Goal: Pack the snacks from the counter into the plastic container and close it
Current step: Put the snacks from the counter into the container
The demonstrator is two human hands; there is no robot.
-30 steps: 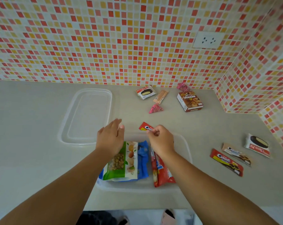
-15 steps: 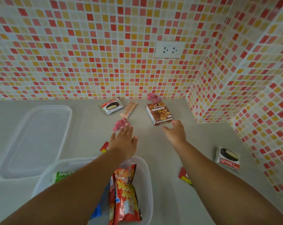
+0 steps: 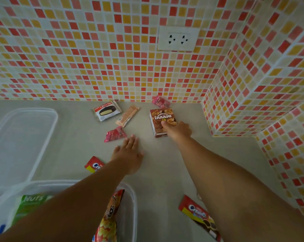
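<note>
While the right hand [image 3: 178, 130] grips the brown snack box [image 3: 160, 122] near the tiled corner, thumb on its face, the left hand [image 3: 128, 152] lies flat with fingers straight on the grey surface [image 3: 165, 172] nearer the person than the box, just beside a pink packet [image 3: 114, 134]; the plastic container [image 3: 130, 194] sits nearer still, holding a nut bag [image 3: 29, 205], its lid [image 3: 22, 142] left of the box
</note>
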